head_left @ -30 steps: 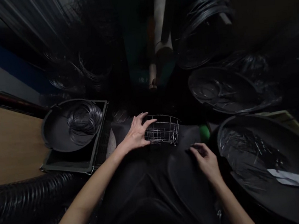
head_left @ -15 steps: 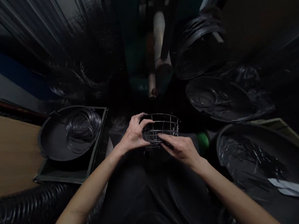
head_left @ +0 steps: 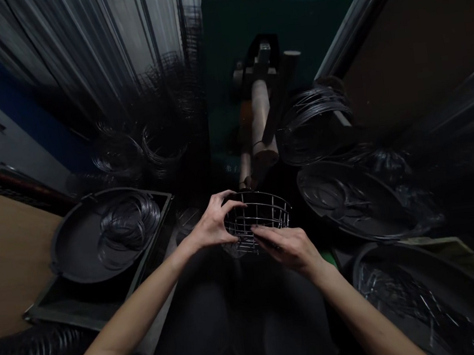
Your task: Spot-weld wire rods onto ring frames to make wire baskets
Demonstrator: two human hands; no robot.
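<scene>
**Left hand (head_left: 213, 223) has a wire basket (head_left: 262, 218) by its side**

The wire basket is above the person's dark-clothed lap (head_left: 252, 322), just below the tip of a machine arm (head_left: 260, 107); whether the two touch cannot be told. The left hand's thumb and fingers form a wide curve gripping the basket. The right hand (head_left: 290, 248) has its fingers together at the near side; whether it pinches anything cannot be seen.

To the left, a round black pan (head_left: 72, 245) holds a loose coil of wire (head_left: 129, 220) and sits on a crate (head_left: 68, 302). To the right, a far pan (head_left: 358, 227) contains wire pieces (head_left: 351, 199); a nearer, larger pan (head_left: 470, 266) holds a dark heap of metal pieces (head_left: 438, 314).

Beyond stands a green machine body (head_left: 227, 43). Ribbed sheeting (head_left: 79, 41) lines the left background; a wooden panel (head_left: 12, 257) flanks the pan. The room is dim.
</scene>
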